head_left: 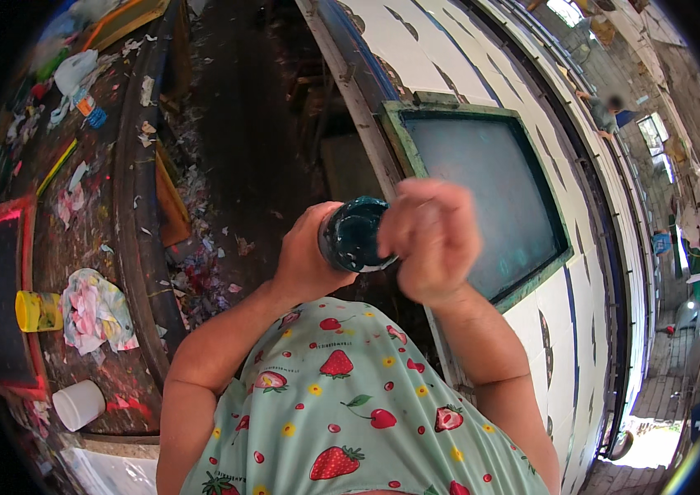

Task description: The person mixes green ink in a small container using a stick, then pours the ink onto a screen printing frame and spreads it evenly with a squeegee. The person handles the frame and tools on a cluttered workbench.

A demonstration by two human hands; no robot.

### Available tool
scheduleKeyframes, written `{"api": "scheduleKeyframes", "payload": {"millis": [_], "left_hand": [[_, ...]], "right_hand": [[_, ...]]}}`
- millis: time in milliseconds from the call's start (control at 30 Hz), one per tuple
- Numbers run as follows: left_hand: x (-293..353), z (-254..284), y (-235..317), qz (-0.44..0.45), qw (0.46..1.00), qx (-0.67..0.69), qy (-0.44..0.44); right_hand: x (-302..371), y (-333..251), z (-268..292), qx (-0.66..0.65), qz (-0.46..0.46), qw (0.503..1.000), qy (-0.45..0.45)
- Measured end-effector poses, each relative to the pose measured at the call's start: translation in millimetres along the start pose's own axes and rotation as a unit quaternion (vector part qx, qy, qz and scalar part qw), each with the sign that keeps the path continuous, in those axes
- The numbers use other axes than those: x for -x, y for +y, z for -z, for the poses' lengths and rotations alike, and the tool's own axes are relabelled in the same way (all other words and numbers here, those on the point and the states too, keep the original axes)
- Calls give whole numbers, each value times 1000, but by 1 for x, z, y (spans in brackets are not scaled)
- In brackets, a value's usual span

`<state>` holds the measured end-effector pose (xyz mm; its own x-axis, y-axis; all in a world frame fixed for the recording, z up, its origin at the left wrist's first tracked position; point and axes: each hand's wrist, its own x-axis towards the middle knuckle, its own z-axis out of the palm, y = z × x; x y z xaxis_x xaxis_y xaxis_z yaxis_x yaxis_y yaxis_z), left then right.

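Teal container (355, 234) — left hand (302, 254) around it, right hand (437, 241) at rim.

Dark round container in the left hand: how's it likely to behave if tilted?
Probably manageable one-handed: the left hand wraps the container and seems to carry most of it. Its open top and glossy dark-teal inside suggest wet contents that may spill; how full it is I can't tell. Pale smears around the rim hint it may be slippery there.
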<state>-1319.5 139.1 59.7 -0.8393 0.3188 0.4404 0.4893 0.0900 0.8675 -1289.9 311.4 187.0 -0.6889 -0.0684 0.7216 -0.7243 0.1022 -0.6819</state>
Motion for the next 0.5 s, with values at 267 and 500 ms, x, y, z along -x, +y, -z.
{"api": "scheduleKeyframes", "payload": {"millis": [267, 500], "left_hand": [[5, -2, -8, -32, 999, 13, -3], [14, 1, -6, 16, 1000, 10, -19]], "right_hand": [[-51, -47, 31, -140, -53, 980, 129], [-28, -25, 0, -168, -121, 964, 169]]}}
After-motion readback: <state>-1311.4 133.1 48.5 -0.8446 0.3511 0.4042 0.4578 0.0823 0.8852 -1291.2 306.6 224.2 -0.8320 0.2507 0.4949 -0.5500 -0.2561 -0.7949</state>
